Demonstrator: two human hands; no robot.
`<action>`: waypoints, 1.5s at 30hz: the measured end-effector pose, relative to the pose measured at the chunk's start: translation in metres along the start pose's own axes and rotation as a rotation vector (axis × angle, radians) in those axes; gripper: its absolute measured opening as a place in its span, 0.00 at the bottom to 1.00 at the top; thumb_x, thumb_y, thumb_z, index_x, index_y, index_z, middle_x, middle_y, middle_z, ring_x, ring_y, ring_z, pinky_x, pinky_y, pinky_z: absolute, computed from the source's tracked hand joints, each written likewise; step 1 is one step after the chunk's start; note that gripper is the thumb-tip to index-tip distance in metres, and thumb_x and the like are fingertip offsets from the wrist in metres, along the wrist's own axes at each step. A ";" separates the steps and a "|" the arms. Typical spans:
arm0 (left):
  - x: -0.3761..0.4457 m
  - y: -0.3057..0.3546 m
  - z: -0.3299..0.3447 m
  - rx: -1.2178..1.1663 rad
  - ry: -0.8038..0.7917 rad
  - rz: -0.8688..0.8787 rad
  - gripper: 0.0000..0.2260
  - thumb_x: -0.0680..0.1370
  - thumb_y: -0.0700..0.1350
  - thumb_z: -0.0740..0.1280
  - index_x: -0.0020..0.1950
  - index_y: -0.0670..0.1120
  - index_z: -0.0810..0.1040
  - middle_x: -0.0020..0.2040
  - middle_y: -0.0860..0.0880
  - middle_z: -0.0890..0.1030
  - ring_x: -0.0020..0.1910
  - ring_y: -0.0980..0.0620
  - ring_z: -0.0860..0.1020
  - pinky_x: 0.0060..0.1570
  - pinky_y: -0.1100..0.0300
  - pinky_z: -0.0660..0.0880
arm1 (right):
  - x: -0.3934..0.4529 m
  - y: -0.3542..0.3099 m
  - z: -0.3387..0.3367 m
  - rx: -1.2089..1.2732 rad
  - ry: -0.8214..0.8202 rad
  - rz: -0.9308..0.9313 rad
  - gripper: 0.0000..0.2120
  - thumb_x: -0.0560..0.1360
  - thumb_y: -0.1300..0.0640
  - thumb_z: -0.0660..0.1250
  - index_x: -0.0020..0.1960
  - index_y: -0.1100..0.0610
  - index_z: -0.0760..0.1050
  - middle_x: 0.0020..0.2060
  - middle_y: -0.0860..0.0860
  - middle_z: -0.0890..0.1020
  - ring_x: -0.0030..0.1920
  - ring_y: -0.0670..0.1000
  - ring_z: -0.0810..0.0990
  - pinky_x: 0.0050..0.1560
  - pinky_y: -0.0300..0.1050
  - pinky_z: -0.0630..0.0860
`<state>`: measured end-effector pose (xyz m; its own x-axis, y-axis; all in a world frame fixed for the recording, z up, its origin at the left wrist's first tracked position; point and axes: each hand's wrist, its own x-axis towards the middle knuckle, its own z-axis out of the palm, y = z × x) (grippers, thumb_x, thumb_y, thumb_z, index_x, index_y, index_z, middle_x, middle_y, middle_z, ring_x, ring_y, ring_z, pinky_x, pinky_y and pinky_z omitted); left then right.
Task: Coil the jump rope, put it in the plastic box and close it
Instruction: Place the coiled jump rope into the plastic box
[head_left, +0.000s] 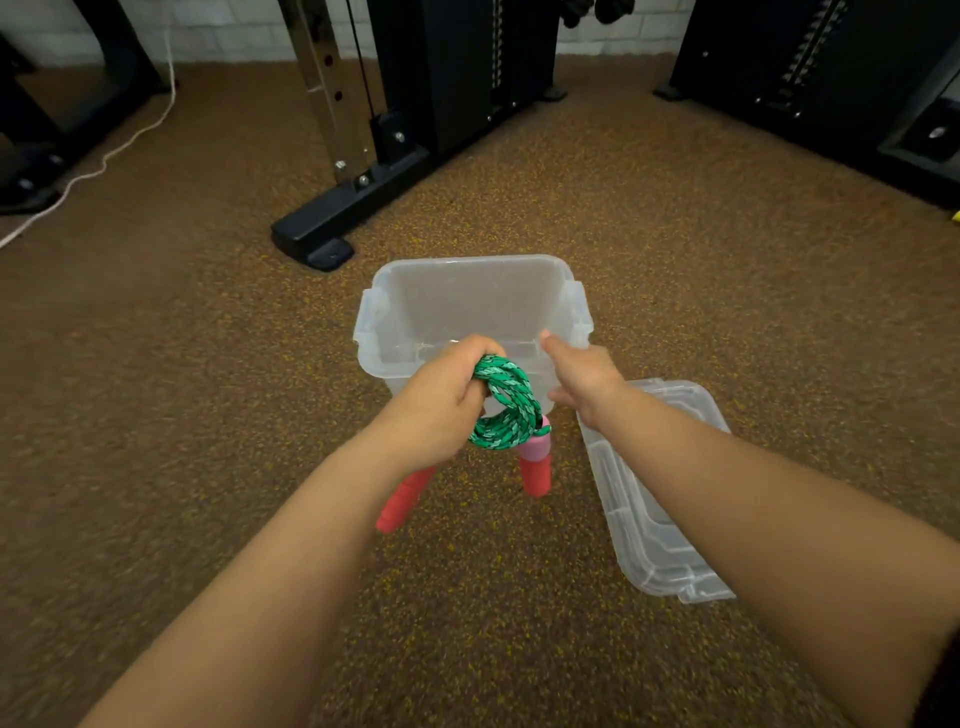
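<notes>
Two hands at box; rope coiled.
Left hand (441, 400) grips jump rope (501, 402); right hand (584, 384) open, unladen. Next: lower coil into plastic box (467, 296) ahead.

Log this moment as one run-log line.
stage: coiled, not boxed | left hand: grips jump rope | right hand: open, at plastic box | lid: off, on floor

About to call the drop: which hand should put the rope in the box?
Left. The left hand grips the coiled rope right at the open box; the right hand is open, holding nothing.
</notes>
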<state>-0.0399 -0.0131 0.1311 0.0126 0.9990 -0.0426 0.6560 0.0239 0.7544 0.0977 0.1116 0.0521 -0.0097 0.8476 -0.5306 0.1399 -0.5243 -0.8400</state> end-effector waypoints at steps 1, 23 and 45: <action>-0.002 -0.002 -0.003 -0.005 0.002 -0.010 0.11 0.79 0.34 0.54 0.53 0.47 0.72 0.40 0.49 0.74 0.31 0.54 0.71 0.25 0.67 0.66 | 0.005 0.000 0.006 0.006 0.026 0.028 0.23 0.73 0.51 0.68 0.63 0.60 0.69 0.55 0.54 0.77 0.52 0.56 0.79 0.39 0.48 0.83; -0.033 0.028 -0.037 -0.142 -0.120 0.055 0.14 0.78 0.33 0.56 0.52 0.49 0.75 0.48 0.44 0.80 0.45 0.51 0.78 0.49 0.52 0.76 | -0.044 -0.006 -0.037 -0.518 0.027 -0.231 0.23 0.72 0.57 0.71 0.65 0.60 0.72 0.55 0.60 0.82 0.48 0.57 0.82 0.49 0.55 0.81; -0.014 0.032 -0.014 -0.195 -0.042 0.078 0.19 0.78 0.32 0.55 0.45 0.57 0.73 0.43 0.51 0.78 0.41 0.56 0.75 0.43 0.60 0.73 | -0.053 0.023 -0.057 -0.839 -0.222 -0.273 0.23 0.79 0.55 0.61 0.72 0.56 0.62 0.65 0.59 0.75 0.64 0.59 0.74 0.60 0.49 0.69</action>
<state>-0.0297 -0.0253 0.1655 0.0923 0.9957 -0.0032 0.4934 -0.0430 0.8687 0.1578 0.0593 0.0679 -0.3267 0.8524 -0.4082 0.7789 -0.0018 -0.6272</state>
